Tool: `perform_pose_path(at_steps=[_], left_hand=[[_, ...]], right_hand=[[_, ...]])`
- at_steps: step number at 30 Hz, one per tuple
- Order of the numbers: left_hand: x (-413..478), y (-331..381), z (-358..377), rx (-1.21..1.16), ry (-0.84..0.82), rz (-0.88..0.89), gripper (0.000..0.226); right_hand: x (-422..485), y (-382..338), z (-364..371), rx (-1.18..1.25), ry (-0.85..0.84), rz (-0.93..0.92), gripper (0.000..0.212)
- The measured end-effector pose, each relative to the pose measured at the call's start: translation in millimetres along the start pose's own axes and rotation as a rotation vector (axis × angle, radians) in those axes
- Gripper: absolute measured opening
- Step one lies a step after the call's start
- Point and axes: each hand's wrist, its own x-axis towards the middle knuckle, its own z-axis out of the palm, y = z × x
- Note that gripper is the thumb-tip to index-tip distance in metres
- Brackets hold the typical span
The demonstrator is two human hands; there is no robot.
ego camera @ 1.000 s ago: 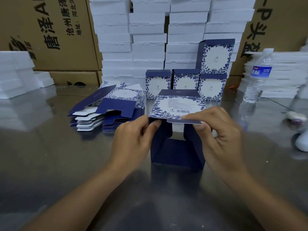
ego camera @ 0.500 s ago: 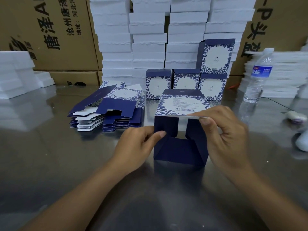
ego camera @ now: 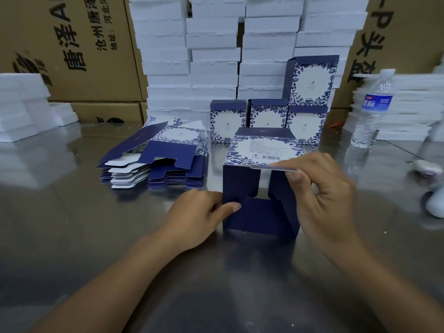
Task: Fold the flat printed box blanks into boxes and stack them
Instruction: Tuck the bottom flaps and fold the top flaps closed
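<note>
A half-folded blue box [ego camera: 258, 188] with a white floral top panel lies on the metal table [ego camera: 72, 224], its open end facing me. My left hand [ego camera: 199, 217] holds its lower left corner, thumb on the dark side flap. My right hand [ego camera: 319, 191] pinches the top flap's edge at the upper right. A fanned pile of flat blanks [ego camera: 158, 159] lies to the left. Behind stand three folded boxes [ego camera: 268, 116] in a row, with one more [ego camera: 311, 80] stacked on the right one.
White foam blocks [ego camera: 216, 51] are stacked high at the back, with more [ego camera: 21, 104] at far left and right. Brown cartons [ego camera: 72, 44] stand behind. A water bottle [ego camera: 372, 109] stands at right, near small white objects [ego camera: 427, 168].
The box has been lowered onto the table and swung slightly right. My left hand slid down from the top flap to the lower left corner; my right hand keeps pinching the top flap.
</note>
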Motion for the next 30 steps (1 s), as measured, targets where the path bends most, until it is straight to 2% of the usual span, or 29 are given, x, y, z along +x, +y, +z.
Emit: perform_pose_path(at_steps=[6, 11, 18, 26, 30], left_hand=[[-0.6, 2.2, 0.1, -0.029, -0.009, -0.018, 0.053], [0.0, 0.2, -3.5, 0.081, -0.162, -0.075, 0.039], [-1.3, 1.4, 0.0, 0.033, -0.106, -0.062, 0.036], [1.2, -4.8, -4.0, 0.051, -0.207, -0.045, 0.032], [0.7, -5.6, -1.9, 0.032, -0.167, -0.037, 0.034]], right_hand=[[0.1, -0.1, -1.1, -0.003, 0.001, 0.003, 0.036], [0.7, -1.6, -0.8, -0.010, -0.006, -0.007, 0.034], [1.0, -2.8, -2.1, -0.020, -0.006, 0.017, 0.036], [1.4, -3.5, -2.6, -0.025, -0.007, -0.002, 0.043], [2.4, 2.6, -6.6, -0.116, -0.118, -0.078, 0.041]])
